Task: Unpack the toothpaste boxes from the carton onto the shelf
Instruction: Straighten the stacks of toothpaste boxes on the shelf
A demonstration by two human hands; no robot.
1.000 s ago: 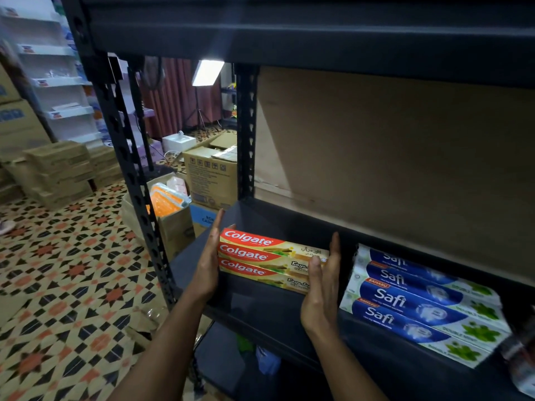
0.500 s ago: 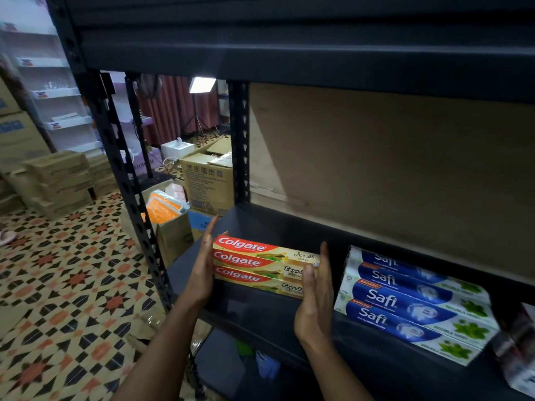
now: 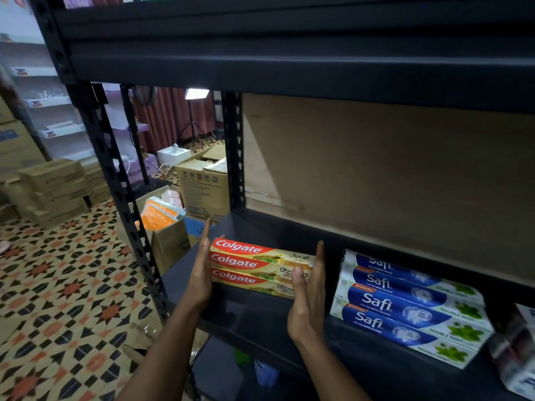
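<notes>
Head view: black metal shelf (image 3: pixel 249 316), open at the front, backed by a brown board (image 3: pixel 390 175). On its deck lie two groups of toothpaste boxes. Left group: three Colgate boxes (image 3: pixel 254 266), lying flat side by side, long edges touching, red ends to the left and gold ends to the right. Right group: four Safi boxes (image 3: pixel 405 305), white and blue with green leaf prints, lying flat in a row, set slightly apart from the Colgate group.

Left hand (image 3: pixel 201 273) is flat, fingers straight, palm pressed against the red end of the Colgate boxes. Right hand (image 3: pixel 308 302) is flat likewise, at the gold end, thumb over the front box; whether its palm touches the ends cannot be told. Neither grip is clenched; both hands are open, bracketing the three boxes between them.

Beyond the shelf's left upright, on the patterned tile floor (image 3: pixel 58 285), stands an open carton (image 3: pixel 170 241) holding orange and pink packets. Behind it stands a taller brown carton (image 3: pixel 202 189), flaps open, contents unclear. Flattened cardboard is stacked (image 3: pixel 55 189) further left. A lit lamp panel on a stand (image 3: pixel 196 94) stands before a dark red curtain. At the far right edge of the shelf, blurred packaging (image 3: pixel 518 351) is partly in view.
</notes>
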